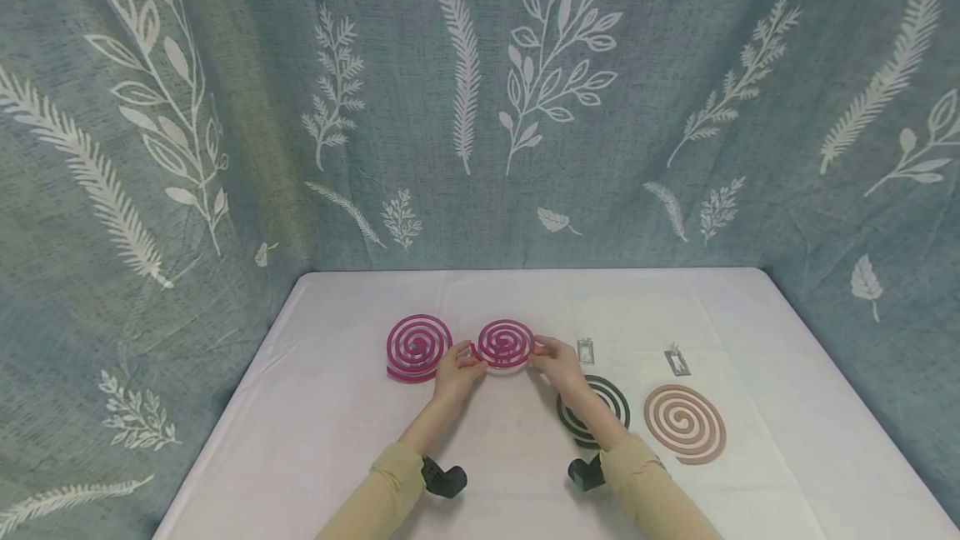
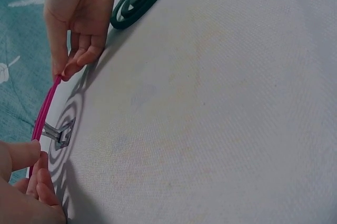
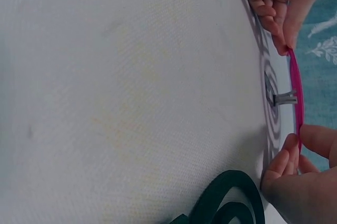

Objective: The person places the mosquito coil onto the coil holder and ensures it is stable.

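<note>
Both hands hold a pink mosquito coil (image 1: 504,344) flat by its opposite edges. My left hand (image 1: 454,377) pinches the left edge between thumb and fingers, and my right hand (image 1: 559,365) pinches the right edge. The wrist views show the coil edge-on, raised over the table, its spiral shadow below. Under its middle stands a small metal coil stand (image 2: 64,135), whose upright prongs (image 3: 285,98) reach up to the coil. Just left of my left hand lies a second pink coil (image 1: 420,347). A dark green coil (image 1: 588,444) lies partly hidden under my right forearm.
A brown coil (image 1: 681,418) lies to the right of the green one. Two more metal stands lie behind these coils, one upright frame (image 1: 581,352) and one tilted frame (image 1: 678,373). White cloth covers the table (image 1: 300,407); a patterned curtain (image 1: 480,215) hangs behind it.
</note>
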Tool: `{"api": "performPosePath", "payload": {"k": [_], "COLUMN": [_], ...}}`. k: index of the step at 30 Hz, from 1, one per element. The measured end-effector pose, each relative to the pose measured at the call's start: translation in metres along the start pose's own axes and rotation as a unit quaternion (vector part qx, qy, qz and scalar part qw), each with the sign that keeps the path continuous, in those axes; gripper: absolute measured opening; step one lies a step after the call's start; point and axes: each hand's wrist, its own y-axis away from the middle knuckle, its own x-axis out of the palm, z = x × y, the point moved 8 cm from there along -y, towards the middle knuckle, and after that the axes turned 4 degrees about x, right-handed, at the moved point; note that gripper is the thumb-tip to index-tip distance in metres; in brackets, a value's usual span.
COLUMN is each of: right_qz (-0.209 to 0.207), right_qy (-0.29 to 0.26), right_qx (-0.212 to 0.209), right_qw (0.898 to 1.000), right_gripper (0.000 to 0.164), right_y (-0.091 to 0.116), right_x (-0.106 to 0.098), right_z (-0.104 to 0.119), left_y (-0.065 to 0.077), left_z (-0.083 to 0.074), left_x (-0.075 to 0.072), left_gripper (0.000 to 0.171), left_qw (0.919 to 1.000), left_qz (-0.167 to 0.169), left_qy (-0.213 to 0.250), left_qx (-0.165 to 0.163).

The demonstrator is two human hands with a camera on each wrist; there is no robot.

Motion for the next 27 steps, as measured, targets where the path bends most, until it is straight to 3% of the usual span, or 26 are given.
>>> {"api": "performPosePath", "payload": {"k": [27], "right_qz": [-0.017], "right_qy": [0.004], "right_qx": [-0.011], "right_qw": [1.0], "right_gripper": [0.045], "right_y": [0.0013], "right_x": [-0.0008], "right_z": [0.0026], "left_y": [0.0019], "left_z": [-0.0027], "left_x": [0.0008], "left_gripper": [0.054], "left_qw": [1.0], "left_qz": [0.0], "left_qy": [-0.001], "left_qx": [-0.002]}}
